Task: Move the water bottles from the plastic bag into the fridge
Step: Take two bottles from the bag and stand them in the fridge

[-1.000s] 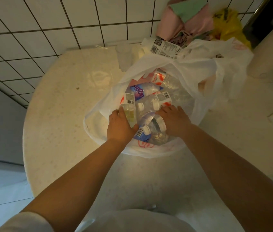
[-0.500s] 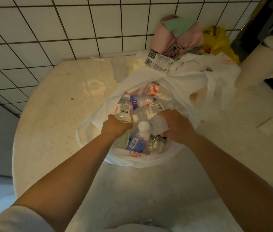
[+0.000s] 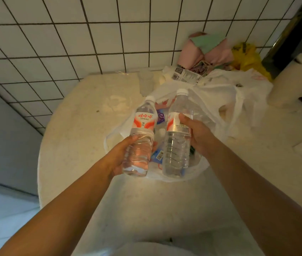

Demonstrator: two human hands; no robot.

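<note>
Each hand's fingers wrap one water bottle: left hand (image 3: 120,156), right hand (image 3: 197,134), above the plastic bag (image 3: 220,100). Keep both upright and gripped firmly while turning toward the fridge.

We've got one view only, head-mounted, wide-angle, so nothing overlaps with a second camera. It looks forward and steeply down over the table (image 3: 76,145), which fills the middle of the frame. Both forearms enter from the bottom corners; the left hand (image 3: 120,157) and right hand (image 3: 198,135) sit near frame centre, close to the lens. The tiled wall (image 3: 72,34) takes the upper half, its grid lines bowed by lens distortion. Floor (image 3: 2,218) shows lower left.
</note>
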